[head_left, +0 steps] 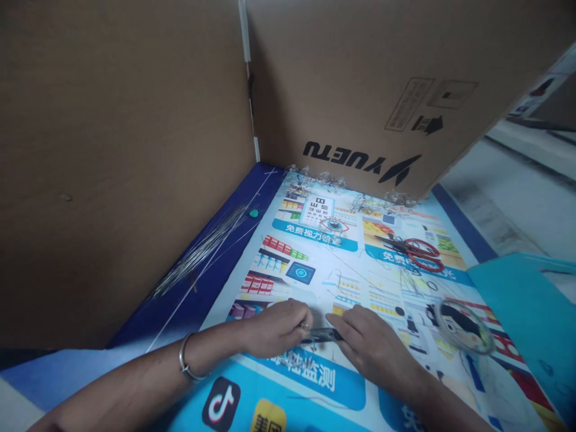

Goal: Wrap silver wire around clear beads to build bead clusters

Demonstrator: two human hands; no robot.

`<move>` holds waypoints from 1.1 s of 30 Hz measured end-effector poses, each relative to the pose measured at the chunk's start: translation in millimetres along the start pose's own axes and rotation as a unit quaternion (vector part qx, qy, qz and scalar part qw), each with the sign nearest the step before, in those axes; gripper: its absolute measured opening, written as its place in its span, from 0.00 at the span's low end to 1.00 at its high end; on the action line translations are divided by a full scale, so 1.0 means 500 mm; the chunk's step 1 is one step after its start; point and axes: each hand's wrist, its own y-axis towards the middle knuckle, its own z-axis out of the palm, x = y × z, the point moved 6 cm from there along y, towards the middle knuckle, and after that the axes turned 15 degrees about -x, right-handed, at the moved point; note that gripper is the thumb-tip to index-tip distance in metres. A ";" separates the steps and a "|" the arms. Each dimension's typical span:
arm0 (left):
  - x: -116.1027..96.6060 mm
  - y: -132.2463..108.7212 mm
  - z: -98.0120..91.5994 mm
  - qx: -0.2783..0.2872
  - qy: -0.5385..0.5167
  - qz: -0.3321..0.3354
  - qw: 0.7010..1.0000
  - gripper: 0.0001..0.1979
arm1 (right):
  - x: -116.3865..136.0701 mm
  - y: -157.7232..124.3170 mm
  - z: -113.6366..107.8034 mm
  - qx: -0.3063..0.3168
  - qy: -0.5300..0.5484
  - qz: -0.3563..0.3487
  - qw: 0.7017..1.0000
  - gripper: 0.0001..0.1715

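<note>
Both my hands rest on a printed blue and white poster (315, 264) that covers the table. My left hand (274, 327), with a metal bangle on its wrist, is closed in a pinch. My right hand (369, 345) is closed too. Between them they hold a small dark metal tool (321, 335), which lies nearly flat just above the poster. What the tool is, I cannot make out.
Red-handled scissors (420, 252) lie at the far right. A bundle of thin wires (198, 252) lies along the left cardboard wall (117, 156). A round clear lid (463, 327) sits right of my hands. A cardboard box (382, 90) stands behind, a blue folder (531, 312) at right.
</note>
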 end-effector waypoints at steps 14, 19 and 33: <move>-0.001 -0.002 0.002 -0.011 0.001 0.021 1.000 0.03 | -0.001 -0.002 0.004 -0.024 0.002 -0.001 1.000 0.14; 0.002 -0.003 0.005 -0.007 0.000 0.020 1.000 0.03 | -0.001 -0.004 0.004 -0.027 0.000 0.000 1.000 0.14; 0.007 0.001 -0.004 -0.017 -0.045 -0.049 0.998 0.03 | -0.012 -0.008 0.012 0.085 0.109 0.169 0.976 0.13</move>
